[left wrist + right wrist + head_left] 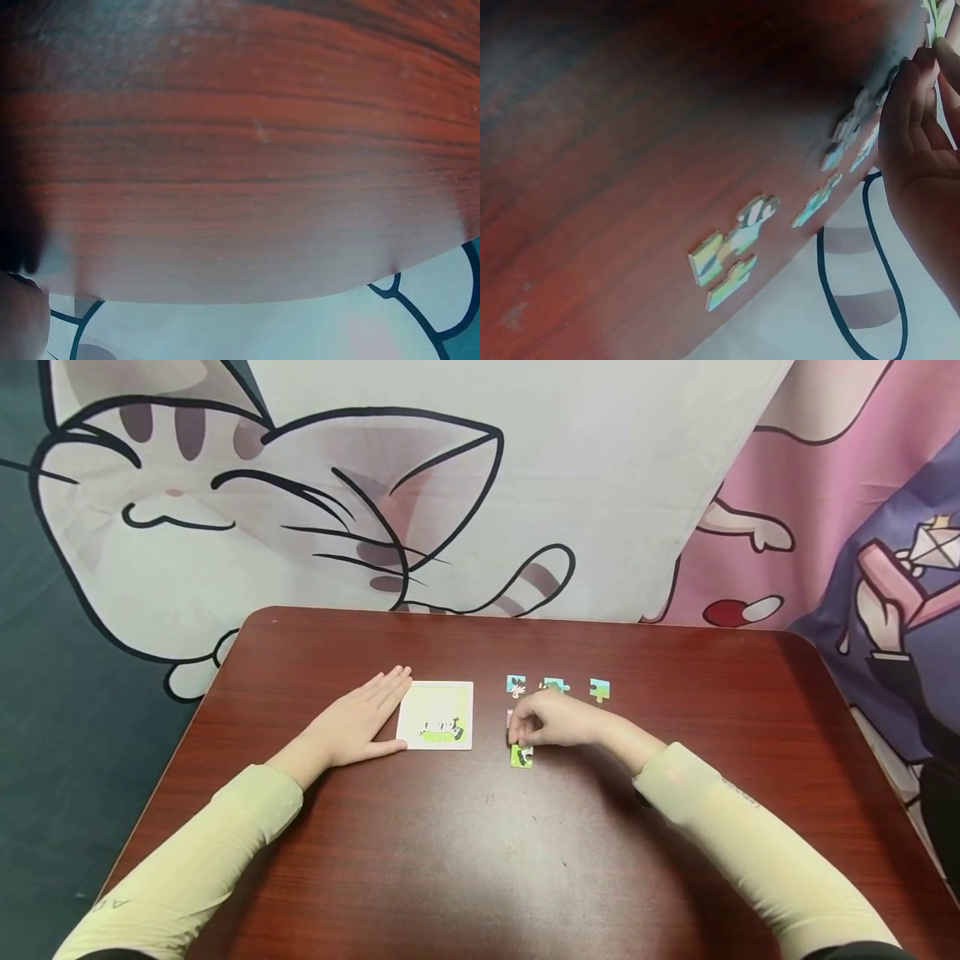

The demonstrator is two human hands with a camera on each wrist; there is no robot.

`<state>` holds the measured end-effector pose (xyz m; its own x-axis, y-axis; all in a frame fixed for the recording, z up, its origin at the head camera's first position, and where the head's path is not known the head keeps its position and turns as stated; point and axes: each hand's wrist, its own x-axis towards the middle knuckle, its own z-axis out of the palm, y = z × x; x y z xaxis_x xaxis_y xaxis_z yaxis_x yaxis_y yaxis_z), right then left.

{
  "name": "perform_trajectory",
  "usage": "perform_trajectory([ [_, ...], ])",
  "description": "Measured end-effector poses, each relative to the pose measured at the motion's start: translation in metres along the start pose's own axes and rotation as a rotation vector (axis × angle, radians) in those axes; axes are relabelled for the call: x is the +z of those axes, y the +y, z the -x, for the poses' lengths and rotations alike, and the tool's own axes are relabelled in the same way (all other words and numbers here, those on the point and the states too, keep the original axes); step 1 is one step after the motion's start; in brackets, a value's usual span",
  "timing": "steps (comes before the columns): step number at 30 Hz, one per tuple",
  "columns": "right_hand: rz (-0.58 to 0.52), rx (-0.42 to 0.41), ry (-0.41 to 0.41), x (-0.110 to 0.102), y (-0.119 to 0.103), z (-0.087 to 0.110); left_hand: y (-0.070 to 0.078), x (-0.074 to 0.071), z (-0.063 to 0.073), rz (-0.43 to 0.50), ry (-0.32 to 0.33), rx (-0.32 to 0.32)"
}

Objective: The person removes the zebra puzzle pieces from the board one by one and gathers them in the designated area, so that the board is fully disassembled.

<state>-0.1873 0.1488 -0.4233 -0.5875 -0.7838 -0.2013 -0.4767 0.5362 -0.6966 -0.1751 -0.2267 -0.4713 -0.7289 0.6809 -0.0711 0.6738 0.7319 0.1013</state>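
Note:
My left hand [360, 722] lies on the table with its fingers straight, fingertips and thumb at the left edge of a white-bordered puzzle board [405, 739]. A strip of zebra-like picture fills the board's lower right part. My right hand [558, 718] has its fingers curled, thumb and forefinger pinching a green, black and white puzzle piece [521, 757]. In the right wrist view, part of that light green piece [930, 16] shows between the fingertips. Behind the hand lie a blue piece [515, 684], another piece [555, 683] partly hidden by the hand, and a blue-green piece [599, 689].
The dark red wooden table [450, 860] has rounded far corners. Beyond it hangs a cloth [600, 485] with a cartoon cat. Several loose pieces, among them a yellow one [705, 259] and a striped one [757, 211], lie on the table in the right wrist view.

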Motion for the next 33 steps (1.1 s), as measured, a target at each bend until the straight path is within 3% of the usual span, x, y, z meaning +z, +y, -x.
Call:
perform_trajectory([
  [20,0.231,-0.093,0.15,0.017,0.003,0.002,-0.001,0.002,0.0,-0.006,0.003,0.009],
  [33,0.232,-0.103,0.181,0.021,0.005,0.003,-0.001,0.001,0.0,-0.004,-0.003,0.004],
])
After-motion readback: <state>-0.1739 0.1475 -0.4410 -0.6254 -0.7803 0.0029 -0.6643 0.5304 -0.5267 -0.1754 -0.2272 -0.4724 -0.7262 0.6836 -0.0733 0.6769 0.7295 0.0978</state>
